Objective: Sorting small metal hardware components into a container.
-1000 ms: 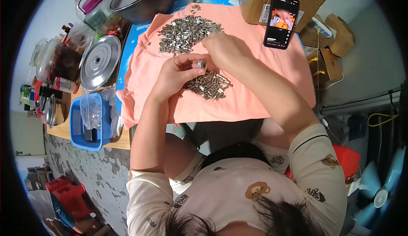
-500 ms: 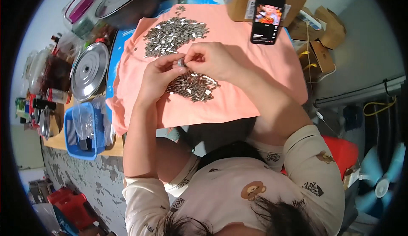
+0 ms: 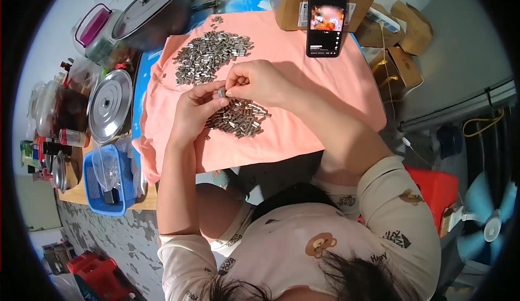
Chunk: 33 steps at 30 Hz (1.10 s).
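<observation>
My left hand pinches a small round grey piece, like a ring or short cylinder, between thumb and fingers. The fingertips of my right hand are closed together at that piece; whether they hold a small part of their own is hidden. Beneath and just in front of my hands lies a pile of small shiny metal cylinders. Beyond my hands spreads a larger heap of similar metal cylinders. Both heaps rest on a pink cloth covering the table.
A phone stands upright against a cardboard box at the back. Leftward are a lidded metal pot, a steel lid and a blue plastic basket. A fan stands at the lower right.
The whole view has shifted slightly, so the table sits a little lower and further left. Both hands stay together over the cylinders, with the right fingertips still at the small piece.
</observation>
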Motion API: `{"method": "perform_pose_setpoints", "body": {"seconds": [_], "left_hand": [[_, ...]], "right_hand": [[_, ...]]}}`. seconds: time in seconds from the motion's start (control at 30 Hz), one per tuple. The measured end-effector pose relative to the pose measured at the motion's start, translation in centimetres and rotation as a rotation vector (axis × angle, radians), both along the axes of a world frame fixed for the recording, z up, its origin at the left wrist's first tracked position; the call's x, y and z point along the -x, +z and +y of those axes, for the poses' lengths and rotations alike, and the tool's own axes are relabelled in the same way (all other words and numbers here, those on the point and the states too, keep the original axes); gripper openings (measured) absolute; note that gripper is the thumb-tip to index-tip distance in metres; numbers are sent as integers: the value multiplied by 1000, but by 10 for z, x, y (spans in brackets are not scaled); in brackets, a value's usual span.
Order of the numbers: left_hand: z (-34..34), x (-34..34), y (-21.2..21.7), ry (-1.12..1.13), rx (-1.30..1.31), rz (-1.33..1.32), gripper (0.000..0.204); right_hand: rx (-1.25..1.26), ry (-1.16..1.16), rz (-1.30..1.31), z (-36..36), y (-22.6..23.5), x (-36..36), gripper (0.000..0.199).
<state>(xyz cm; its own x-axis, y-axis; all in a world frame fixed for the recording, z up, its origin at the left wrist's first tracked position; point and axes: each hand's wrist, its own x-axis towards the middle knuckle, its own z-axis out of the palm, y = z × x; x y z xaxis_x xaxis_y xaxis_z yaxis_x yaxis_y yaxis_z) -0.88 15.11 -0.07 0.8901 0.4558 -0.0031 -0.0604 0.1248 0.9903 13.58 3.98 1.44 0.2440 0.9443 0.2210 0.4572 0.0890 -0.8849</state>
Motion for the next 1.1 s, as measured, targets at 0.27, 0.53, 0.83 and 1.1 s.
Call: {"method": "perform_pose_setpoints", "body": {"seconds": [0.27, 0.53, 0.83, 1.1], "left_hand": [[-5, 0, 2, -41, -64, -17, 32], [1, 0, -3, -30, -66, -68, 31], [5, -3, -8, 69, 72, -113, 31], [5, -3, -6, 49, 117, -118, 31]], "right_hand": [[-31, -262, -282, 29, -14, -27, 12], [-72, -332, -806, 35, -31, -27, 7], [-60, -128, -30, 14, -5, -13, 6], [-15, 0, 42, 5, 4, 0, 4]]}}
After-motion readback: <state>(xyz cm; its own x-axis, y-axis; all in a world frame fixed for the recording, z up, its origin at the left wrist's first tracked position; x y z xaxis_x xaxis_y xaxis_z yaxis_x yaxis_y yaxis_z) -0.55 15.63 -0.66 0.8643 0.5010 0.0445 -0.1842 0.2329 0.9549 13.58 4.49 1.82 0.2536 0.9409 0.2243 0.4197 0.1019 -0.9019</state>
